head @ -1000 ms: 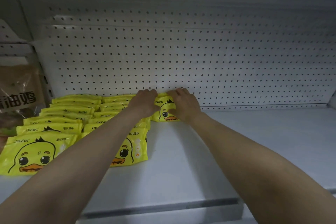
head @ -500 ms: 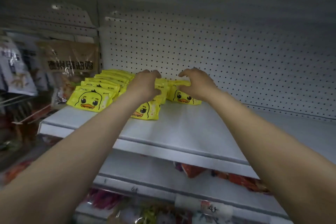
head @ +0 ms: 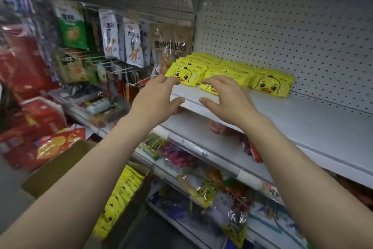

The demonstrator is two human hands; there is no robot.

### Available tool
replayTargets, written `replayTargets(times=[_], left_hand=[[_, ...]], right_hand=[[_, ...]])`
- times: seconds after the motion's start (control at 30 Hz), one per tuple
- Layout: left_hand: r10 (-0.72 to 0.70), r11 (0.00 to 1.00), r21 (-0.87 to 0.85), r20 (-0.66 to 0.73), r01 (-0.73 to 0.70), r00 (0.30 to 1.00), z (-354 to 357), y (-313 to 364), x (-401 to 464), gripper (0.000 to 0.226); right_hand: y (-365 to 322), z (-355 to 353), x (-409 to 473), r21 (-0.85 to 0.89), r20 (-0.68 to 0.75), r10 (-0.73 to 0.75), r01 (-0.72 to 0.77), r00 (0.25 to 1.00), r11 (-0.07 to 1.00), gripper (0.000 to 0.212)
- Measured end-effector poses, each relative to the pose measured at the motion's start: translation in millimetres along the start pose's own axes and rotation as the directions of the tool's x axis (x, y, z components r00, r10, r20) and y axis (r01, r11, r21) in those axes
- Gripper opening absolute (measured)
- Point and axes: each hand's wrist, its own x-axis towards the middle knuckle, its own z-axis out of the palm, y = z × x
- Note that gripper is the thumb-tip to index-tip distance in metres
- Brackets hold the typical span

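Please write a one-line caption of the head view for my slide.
Open left grip and right grip hover before yellow duck packs on a white shelf; spare packs fill a cardboard box below.

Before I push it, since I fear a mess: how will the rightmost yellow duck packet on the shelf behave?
The rightmost duck packet looks soft and pillowy, so it would probably flex. Its film wrapper would likely slide easily on the smooth white shelf. Being flat-shaped, it seems unlikely to roll.
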Motion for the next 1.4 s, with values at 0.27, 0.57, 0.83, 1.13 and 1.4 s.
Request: replayTargets(times=[0.27, 0.57, 0.83, 1.13, 1.4], left_hand=[[-0.176, 0.972, 0.146, -0.072, 0.185, 0.982, -29, -108, -60, 0.05], [-0.264, 0.945, 0.198, -0.002, 0.259, 0.965, -17, -288, -64, 0.05], [-0.332, 0.943, 0.128, 0.261, 0.308, 0.906, 43, -442, -53, 0.052], [-0.358, 0.888, 0.028, 0.668, 0.459, 0.653, 168, -517, -113, 0.055], [-0.188, 0.776, -0.104, 0.903, 0.623, 0.385, 257, -509, -221, 0.054]], right_hand=[[-104, 55, 40, 0.132, 0.096, -0.142, 0.129, 0.985, 0.983, 0.05], [-206, 183, 137, 0.174, 0.245, -0.191, 0.15, 0.95, 0.973, 0.054], [-258, 330, 202, 0.13, 0.478, -0.056, -0.008, 0.876, 0.991, 0.053], [-250, 484, 142, 0.048, 0.819, 0.121, -0.277, 0.561, 0.96, 0.057], [-229, 555, 31, -0.081, 0.958, 0.204, -0.493, 0.2, 0.866, 0.048]])
